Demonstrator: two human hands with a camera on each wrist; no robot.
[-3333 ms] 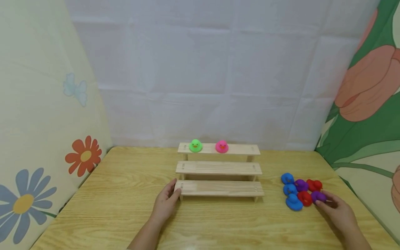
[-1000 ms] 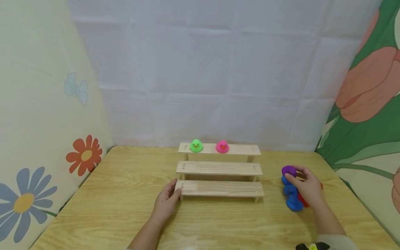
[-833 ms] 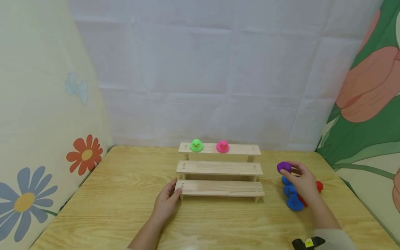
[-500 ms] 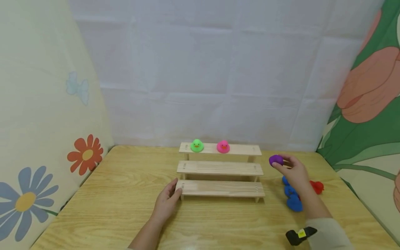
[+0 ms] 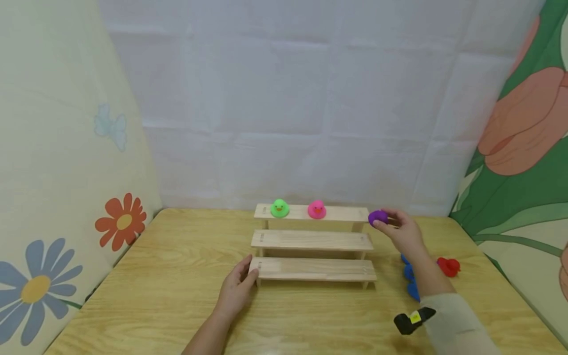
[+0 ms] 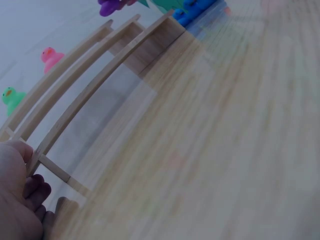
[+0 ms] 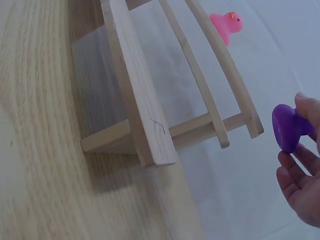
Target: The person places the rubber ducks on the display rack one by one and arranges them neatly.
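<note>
My right hand [image 5: 405, 235] pinches a purple rubber duck [image 5: 378, 218] between thumb and fingers, in the air at the right end of the top step. In the right wrist view the purple duck [image 7: 286, 127] is apart from the rack, its flat base turned towards the wood. The three-step wooden rack [image 5: 312, 269] stands mid-table. My left hand [image 5: 235, 287] holds the left end of its lowest step, the thumb at the front corner; the left wrist view shows curled fingers [image 6: 37, 192] beside the leg. A green duck [image 5: 279, 209] and a pink duck [image 5: 317, 210] sit on the top step.
Right of the rack, several blue ducks [image 5: 413, 290] and a red duck [image 5: 449, 266] lie on the wooden table [image 5: 310, 320], partly hidden by my right forearm. A black device [image 5: 413, 320] sits on the right wrist. A white cloth [image 5: 284, 98] hangs behind.
My right hand has lifted the purple duck from the group at the right and carried it left and away from me, up to the top step's end. The left hand stays in place.
</note>
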